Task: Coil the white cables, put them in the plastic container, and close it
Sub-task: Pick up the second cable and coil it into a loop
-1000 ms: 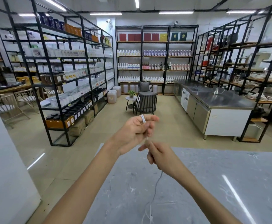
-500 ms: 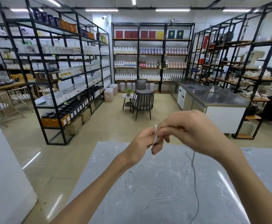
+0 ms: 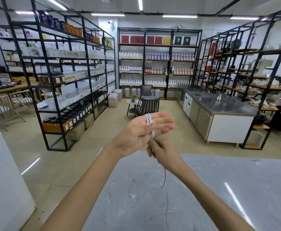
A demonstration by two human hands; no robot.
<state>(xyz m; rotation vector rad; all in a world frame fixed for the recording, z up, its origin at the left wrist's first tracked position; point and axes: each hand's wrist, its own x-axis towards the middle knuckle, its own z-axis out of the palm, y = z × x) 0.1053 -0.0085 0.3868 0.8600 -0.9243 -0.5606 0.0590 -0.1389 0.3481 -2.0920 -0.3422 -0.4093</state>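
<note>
above the grey marble tabletop (image 3: pixel 219 189), the left hand (image 3: pixel 136 132) is held palm-up with fingers stretched flat, and several loops of the white cable (image 3: pixel 149 120) are wound around them. just below, the right hand (image 3: pixel 163 147) is pinched closed on the trailing cable, which hangs toward the table.

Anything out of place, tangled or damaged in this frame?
Nothing stands out. The thin white cable sits in neat loops around the left hand's fingers, the right hand feeding its tail, which hangs over the grey marble table.
</note>
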